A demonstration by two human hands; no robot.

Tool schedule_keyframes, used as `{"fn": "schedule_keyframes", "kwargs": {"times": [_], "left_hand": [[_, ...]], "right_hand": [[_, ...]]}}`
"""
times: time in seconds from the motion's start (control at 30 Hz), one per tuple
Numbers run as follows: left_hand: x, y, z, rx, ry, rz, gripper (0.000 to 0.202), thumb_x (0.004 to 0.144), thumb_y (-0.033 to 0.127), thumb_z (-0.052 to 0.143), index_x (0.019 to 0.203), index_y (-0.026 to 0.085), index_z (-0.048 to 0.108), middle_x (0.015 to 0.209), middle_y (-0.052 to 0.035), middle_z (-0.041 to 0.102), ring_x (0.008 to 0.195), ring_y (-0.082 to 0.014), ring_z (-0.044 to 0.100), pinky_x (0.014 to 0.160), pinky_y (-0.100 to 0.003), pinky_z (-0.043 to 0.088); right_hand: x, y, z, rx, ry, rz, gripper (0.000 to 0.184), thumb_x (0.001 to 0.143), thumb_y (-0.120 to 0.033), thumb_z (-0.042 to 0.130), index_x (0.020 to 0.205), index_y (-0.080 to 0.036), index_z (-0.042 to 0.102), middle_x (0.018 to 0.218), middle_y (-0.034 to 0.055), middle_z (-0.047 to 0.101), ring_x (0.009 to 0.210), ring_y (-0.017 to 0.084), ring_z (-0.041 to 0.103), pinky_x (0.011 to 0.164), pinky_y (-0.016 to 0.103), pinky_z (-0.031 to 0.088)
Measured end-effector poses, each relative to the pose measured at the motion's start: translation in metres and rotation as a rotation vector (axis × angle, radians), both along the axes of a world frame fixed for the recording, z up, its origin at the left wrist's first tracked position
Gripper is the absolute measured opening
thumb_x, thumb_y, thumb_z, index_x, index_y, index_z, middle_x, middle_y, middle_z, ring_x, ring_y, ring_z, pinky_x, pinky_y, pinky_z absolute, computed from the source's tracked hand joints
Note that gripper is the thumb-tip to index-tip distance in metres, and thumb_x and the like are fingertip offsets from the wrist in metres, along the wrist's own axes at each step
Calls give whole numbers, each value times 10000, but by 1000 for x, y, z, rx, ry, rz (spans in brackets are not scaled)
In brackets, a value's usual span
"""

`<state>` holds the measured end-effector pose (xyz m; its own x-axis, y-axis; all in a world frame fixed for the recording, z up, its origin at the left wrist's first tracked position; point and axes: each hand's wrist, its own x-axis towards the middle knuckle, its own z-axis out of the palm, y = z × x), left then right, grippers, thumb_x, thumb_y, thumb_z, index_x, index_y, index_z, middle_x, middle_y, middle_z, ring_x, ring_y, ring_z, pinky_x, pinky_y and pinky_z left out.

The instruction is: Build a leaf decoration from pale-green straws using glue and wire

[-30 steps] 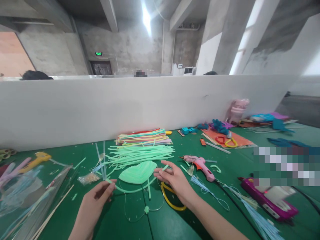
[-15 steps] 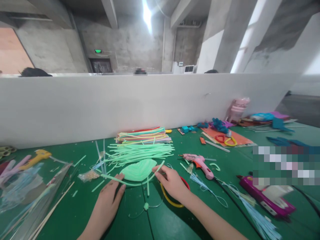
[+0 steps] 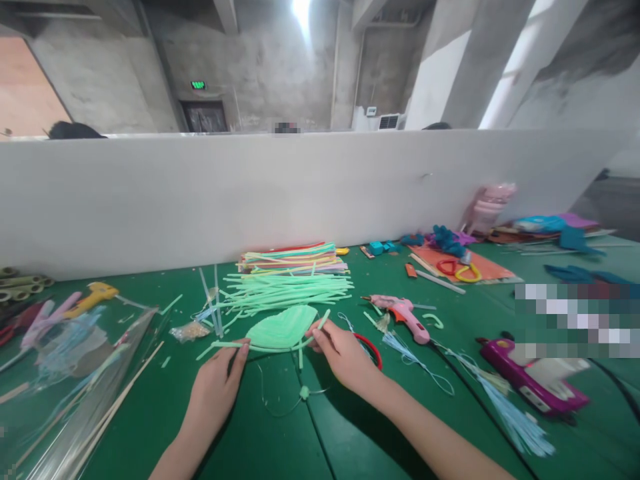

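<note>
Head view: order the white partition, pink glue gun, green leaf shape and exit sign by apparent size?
1. White partition
2. Green leaf shape and pink glue gun: about equally wide, unranked
3. Exit sign

There is one left hand (image 3: 223,370) and one right hand (image 3: 347,353), one long green stem (image 3: 275,349) and one fan-shaped green piece (image 3: 283,327). There are two glue guns, one pink (image 3: 413,323) and one yellow (image 3: 95,298), two clear sticks (image 3: 217,300), one purple power strip (image 3: 515,375) and one orange sheet (image 3: 493,268). The loose green stems (image 3: 290,291) are too many to count.
</note>
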<state>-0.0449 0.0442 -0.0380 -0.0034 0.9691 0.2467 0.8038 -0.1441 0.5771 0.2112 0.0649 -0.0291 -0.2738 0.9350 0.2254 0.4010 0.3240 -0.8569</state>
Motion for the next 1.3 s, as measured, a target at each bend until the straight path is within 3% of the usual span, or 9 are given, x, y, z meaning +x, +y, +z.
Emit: {"fn": "schedule_keyframes", "kwargs": {"times": [0.1, 0.2, 0.37, 0.57, 0.73, 1.07, 1.17, 1.3], "left_hand": [[-1, -3, 0, 7, -12, 26, 405, 919, 472, 387, 1008, 215, 686, 1136, -68, 712, 1060, -259, 647, 862, -350, 509], [0, -4, 0, 25, -16, -25, 395, 915, 471, 402, 1004, 227, 699, 1147, -53, 707, 1070, -253, 637, 880, -357, 501], [4, -4, -1, 28, 14, -140, 412, 930, 448, 385, 1018, 219, 716, 1099, -54, 725, 1094, -244, 617, 958, -365, 451], [2, -4, -2, 14, 52, -86, 447, 925, 479, 358, 929, 209, 715, 1059, -77, 731, 1055, -263, 630, 928, -385, 462], [1, -4, -1, -8, 88, -35, 444, 917, 479, 355, 840, 215, 702, 1039, -76, 732, 1008, -268, 644, 868, -380, 488], [-2, -2, 1, -24, 85, -38, 442, 906, 502, 361, 742, 219, 659, 891, -82, 735, 954, -281, 635, 844, -389, 470], [-5, -2, 1, -39, 81, -23, 447, 904, 510, 357, 730, 216, 647, 839, -80, 719, 908, -279, 641, 822, -390, 474], [-9, -2, 1, -24, 60, 33, 428, 901, 499, 361, 832, 197, 657, 920, -97, 711, 918, -283, 652, 820, -401, 481]], "right_hand": [[-4, -6, 2, 49, -85, 5, 283, 981, -368, 316, 929, -218, 550, 850, 48, 663, 775, 195, 623, 720, 303, 452], [-2, -3, 2, 132, -169, -81, 283, 972, -351, 348, 919, -204, 583, 906, 74, 662, 861, 223, 597, 785, 342, 437], [4, 5, -4, 159, -97, -113, 293, 971, -343, 353, 969, -199, 608, 1021, 86, 653, 990, 212, 589, 891, 337, 429], [3, 5, -6, 132, -98, -105, 308, 976, -358, 352, 1032, -191, 606, 1051, 86, 664, 1005, 211, 602, 894, 331, 432], [2, 5, -5, 174, -72, -83, 304, 979, -341, 347, 980, -193, 613, 1060, 88, 641, 1045, 200, 580, 934, 322, 415], [-1, 6, -7, 175, -100, -17, 254, 981, -341, 359, 958, -191, 563, 1180, 106, 595, 1122, 207, 544, 963, 347, 399], [-3, 2, -4, 206, -112, 20, 247, 986, -333, 353, 973, -188, 553, 1133, 100, 606, 1054, 201, 561, 918, 338, 419], [-8, -5, 0, 204, -197, 81, 265, 995, -312, 316, 959, -184, 545, 942, 76, 627, 876, 190, 575, 809, 324, 447]]}}
